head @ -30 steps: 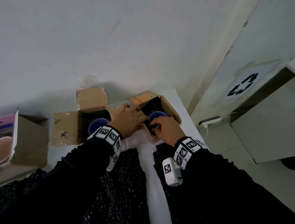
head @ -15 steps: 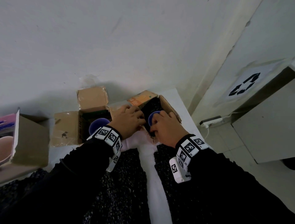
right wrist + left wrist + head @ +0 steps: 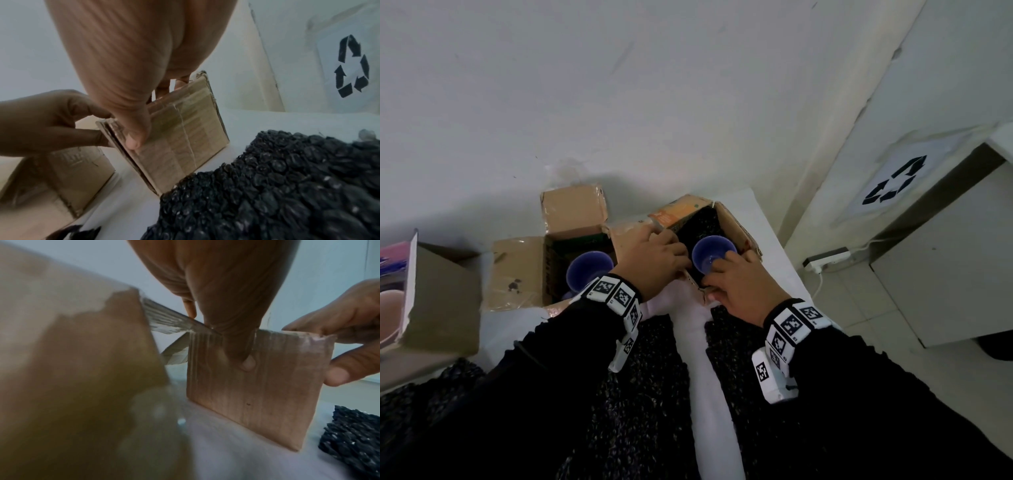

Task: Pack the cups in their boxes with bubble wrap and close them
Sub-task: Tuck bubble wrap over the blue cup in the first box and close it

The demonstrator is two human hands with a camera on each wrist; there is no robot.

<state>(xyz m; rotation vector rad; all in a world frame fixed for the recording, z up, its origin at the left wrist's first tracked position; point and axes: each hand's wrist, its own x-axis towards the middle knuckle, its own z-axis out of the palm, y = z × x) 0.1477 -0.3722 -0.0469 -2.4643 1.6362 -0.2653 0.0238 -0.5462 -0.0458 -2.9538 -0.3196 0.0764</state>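
Two open cardboard boxes stand by the wall. The left box [image 3: 517, 270] holds a blue cup [image 3: 589, 274]. The right box [image 3: 736, 228] is lined with black bubble wrap [image 3: 702, 222] and holds a second blue cup [image 3: 714, 258], mouth up. My left hand [image 3: 667, 253] grips the right box's near-left wall, with its thumb [image 3: 246, 365] outside and its fingers over the rim. My right hand [image 3: 726, 270] grips the near wall beside it, its thumb [image 3: 133, 141] pressed on the outside and its fingers inside by the cup.
Loose sheets of black bubble wrap [image 3: 650, 387] lie on the white table [image 3: 709, 394] under my forearms. A third box [image 3: 441, 298] stands at far left. The table ends right of the box. A power strip [image 3: 825, 258] and a white cabinet [image 3: 945, 274] are beyond it.
My right hand, which covered the cup half a second ago, has drawn back to the box's near wall, so more of the cup shows. The left hand has hardly moved.
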